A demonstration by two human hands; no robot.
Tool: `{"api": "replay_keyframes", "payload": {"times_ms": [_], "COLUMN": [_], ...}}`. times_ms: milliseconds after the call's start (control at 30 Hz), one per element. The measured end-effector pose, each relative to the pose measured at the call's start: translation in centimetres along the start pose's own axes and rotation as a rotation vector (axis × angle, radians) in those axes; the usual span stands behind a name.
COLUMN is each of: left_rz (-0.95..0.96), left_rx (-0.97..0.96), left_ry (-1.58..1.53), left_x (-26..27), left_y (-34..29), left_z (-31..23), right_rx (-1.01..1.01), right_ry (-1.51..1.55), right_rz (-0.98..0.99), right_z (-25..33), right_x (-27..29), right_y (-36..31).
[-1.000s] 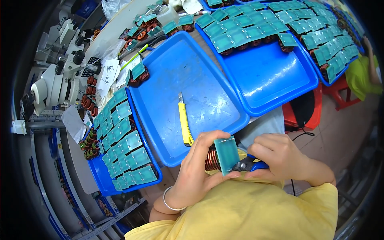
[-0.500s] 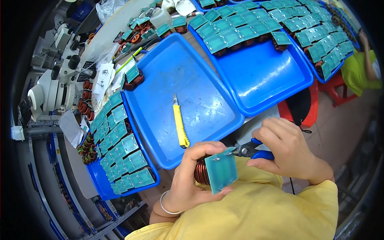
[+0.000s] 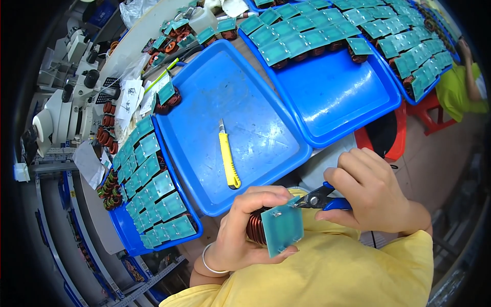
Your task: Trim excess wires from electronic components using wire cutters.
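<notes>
My left hand (image 3: 236, 230) holds a green circuit board (image 3: 283, 228) with a copper-wire coil (image 3: 257, 226) attached to its back, thumb below and fingers on top. Small solder points show near the board's edges. In my right hand (image 3: 371, 192) is a pair of blue-handled wire cutters (image 3: 322, 198), fingers wrapped around the grips. The cutters' jaws reach the upper right corner of the board; whether they bite on a wire there is too small to tell. A yellow utility knife (image 3: 228, 158) lies in the blue tray (image 3: 204, 202) in front of my hands.
Rows of similar boards on coils fill part of a left tray (image 3: 120, 230), a right tray (image 3: 353, 130) and another farther right. One coil board (image 3: 166, 93) sits at the middle tray's left rim. Microscopes (image 3: 51, 120) stand at left. A red stool (image 3: 432, 110) and another person's arm (image 3: 473, 77) are at far right.
The cutters have tilted and dropped slightly at the board's corner, and my right hand has moved slightly with them. The board stays in my left hand almost unmoved.
</notes>
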State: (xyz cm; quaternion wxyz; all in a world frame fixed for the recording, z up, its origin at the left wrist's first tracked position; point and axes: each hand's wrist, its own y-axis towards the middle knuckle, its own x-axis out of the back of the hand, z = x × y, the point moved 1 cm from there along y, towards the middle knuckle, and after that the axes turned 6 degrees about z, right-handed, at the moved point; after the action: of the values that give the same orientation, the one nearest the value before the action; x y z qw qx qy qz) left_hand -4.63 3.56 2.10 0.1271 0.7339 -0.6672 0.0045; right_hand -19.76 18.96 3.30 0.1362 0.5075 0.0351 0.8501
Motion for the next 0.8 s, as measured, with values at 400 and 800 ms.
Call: {"api": "replay_keyframes", "payload": {"times_ms": [400, 800], "left_rz": [-0.008, -0.07], "left_rx": [0.007, 0.223], "left_ry": [-0.016, 0.017], "left_x": [0.1, -0.3], "left_y": [0.0, 0.1], "left_z": [-0.1, 0.7], "right_rx": [0.02, -0.018], "right_ry": [-0.024, 0.096], "right_rz": [0.022, 0.025], "right_z": [-0.1, -2.0], "right_x": [0.3, -3.6], "right_y": [0.5, -0.2]}}
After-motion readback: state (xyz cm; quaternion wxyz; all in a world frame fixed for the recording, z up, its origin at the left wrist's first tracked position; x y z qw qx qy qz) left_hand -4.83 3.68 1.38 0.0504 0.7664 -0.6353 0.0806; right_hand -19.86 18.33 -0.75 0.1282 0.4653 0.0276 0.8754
